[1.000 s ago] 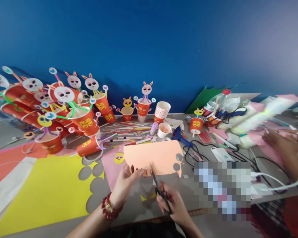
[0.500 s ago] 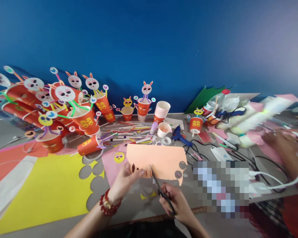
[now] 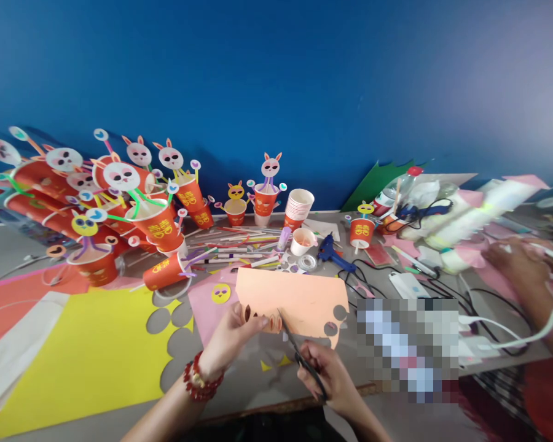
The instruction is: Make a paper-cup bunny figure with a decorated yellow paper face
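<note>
My left hand (image 3: 233, 337) pinches the lower left edge of a peach paper sheet (image 3: 295, 294), thumb on top. Small ear-like shapes are drawn along that edge, and some dark cut-outs show beside my fingers. My right hand (image 3: 325, 374) is closed around the handles of a pair of black scissors (image 3: 304, 359). Their blades reach over the sheet's lower edge, just right of the drawn shapes. Round holes are cut in the sheet's right corner. A yellow face disc (image 3: 220, 293) lies on pink paper (image 3: 205, 307) left of the sheet.
Red cups with rabbit faces (image 3: 154, 221) crowd the left. Yellow paper (image 3: 87, 350) with round holes covers the front left. Behind the sheet are pens (image 3: 230, 252), stacked cups (image 3: 299, 205) and a blue glue gun (image 3: 334, 253). Cables and another person's hand (image 3: 516, 264) are at right.
My hands, the scissors and the peach sheet stay nearly in place. The view shifts very slightly; the sheet's right side sits a touch lower.
</note>
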The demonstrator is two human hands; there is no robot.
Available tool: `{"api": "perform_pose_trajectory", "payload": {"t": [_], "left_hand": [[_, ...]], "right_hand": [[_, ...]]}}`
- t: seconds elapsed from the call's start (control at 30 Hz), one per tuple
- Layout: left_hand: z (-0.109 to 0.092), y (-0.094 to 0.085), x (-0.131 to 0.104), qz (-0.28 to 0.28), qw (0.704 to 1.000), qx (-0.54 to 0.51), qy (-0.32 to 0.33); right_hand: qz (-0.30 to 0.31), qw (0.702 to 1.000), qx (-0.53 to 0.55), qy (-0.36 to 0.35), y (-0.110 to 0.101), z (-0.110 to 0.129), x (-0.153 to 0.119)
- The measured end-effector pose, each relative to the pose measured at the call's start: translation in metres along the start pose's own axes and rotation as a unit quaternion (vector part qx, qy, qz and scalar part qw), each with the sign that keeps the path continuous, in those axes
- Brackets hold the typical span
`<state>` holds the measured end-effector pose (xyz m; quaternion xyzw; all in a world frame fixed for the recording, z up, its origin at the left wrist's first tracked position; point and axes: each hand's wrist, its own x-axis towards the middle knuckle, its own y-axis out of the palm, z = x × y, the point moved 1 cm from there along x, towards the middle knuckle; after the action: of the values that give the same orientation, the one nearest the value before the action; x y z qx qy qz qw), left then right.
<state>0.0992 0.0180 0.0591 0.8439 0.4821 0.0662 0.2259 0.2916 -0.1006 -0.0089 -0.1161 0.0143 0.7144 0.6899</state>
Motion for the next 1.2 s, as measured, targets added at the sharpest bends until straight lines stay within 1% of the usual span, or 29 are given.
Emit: {"api": "perform_pose_trajectory", "payload": {"t": [0.2, 0.3, 0.4, 0.5, 0.67, 0.8, 0.87, 1.07, 1.13, 1.2], "left_hand": [[0.003, -0.001, -0.001, -0.012, 1.000, 0.021, -0.005], [0.005, -0.001, 0.000, -0.036, 0.999, 0.021, -0.005], [0.007, 0.000, 0.000, -0.056, 0.998, 0.010, -0.005], [0.008, 0.001, 0.001, -0.062, 0.998, 0.005, -0.001], [0.014, 0.005, 0.000, -0.067, 0.998, 0.014, -0.009], [0.016, 0.005, -0.002, -0.077, 0.996, 0.028, 0.020], [0.016, 0.004, -0.003, -0.073, 0.996, 0.042, 0.030], [0.011, 0.002, -0.003, -0.055, 0.997, 0.049, 0.038], [0.011, 0.002, -0.003, -0.055, 0.997, 0.042, 0.033], [0.012, 0.002, -0.003, -0.072, 0.997, 0.031, 0.025]], "right_hand": [[-0.019, 0.996, -0.081, -0.040, 0.000, 0.012, 0.002], [-0.035, 0.992, -0.110, -0.054, 0.002, 0.020, 0.003], [-0.047, 0.990, -0.118, -0.064, 0.005, 0.022, 0.003], [-0.049, 0.993, -0.097, -0.039, 0.010, 0.020, 0.003], [-0.034, 0.999, -0.010, 0.026, 0.018, 0.016, 0.003], [-0.018, 0.998, 0.036, 0.052, 0.021, 0.019, 0.003], [-0.011, 0.997, 0.056, 0.061, 0.022, 0.023, 0.003], [0.005, 0.994, 0.083, 0.066, 0.024, 0.033, 0.004], [0.026, 0.994, 0.091, 0.050, 0.023, 0.034, 0.003], [0.048, 0.994, 0.099, 0.023, 0.021, 0.034, 0.002]]}}
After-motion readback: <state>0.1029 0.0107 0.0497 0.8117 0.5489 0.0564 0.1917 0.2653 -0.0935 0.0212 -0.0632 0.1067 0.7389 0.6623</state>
